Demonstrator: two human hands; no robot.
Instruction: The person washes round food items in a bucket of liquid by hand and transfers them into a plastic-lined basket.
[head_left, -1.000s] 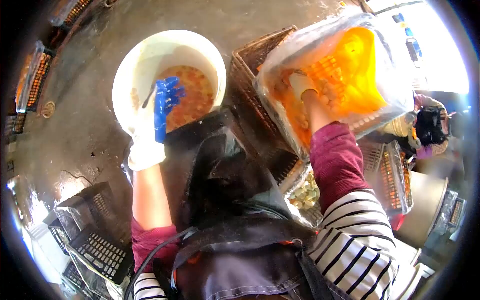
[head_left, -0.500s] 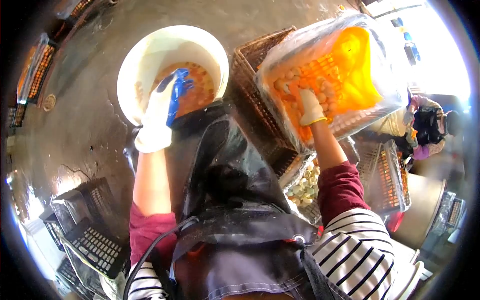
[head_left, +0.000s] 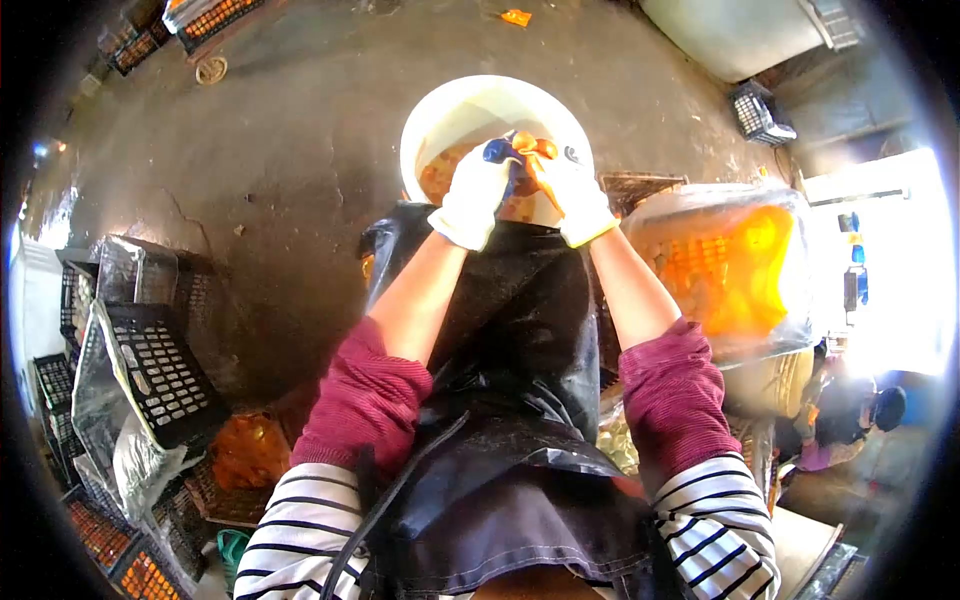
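Left glove (head_left: 472, 198) is white with blue fingers, right glove (head_left: 578, 198) white with a yellow hem. Cream bucket (head_left: 445, 112) under the grip, orange-yellow basket (head_left: 757, 268) off to its right, black apron (head_left: 500, 310) behind.

Honestly can't tell what, if anything, is pinched where my left hand (head_left: 475, 202) and right hand (head_left: 578, 200) meet, since it's blurry and they're covering that spot. My black apron (head_left: 510, 310) hides the near side of the white bucket (head_left: 414, 130). Up top the pale tub (head_left: 738, 35) gets chopped off, and the person (head_left: 842, 410) over right's just a blur.
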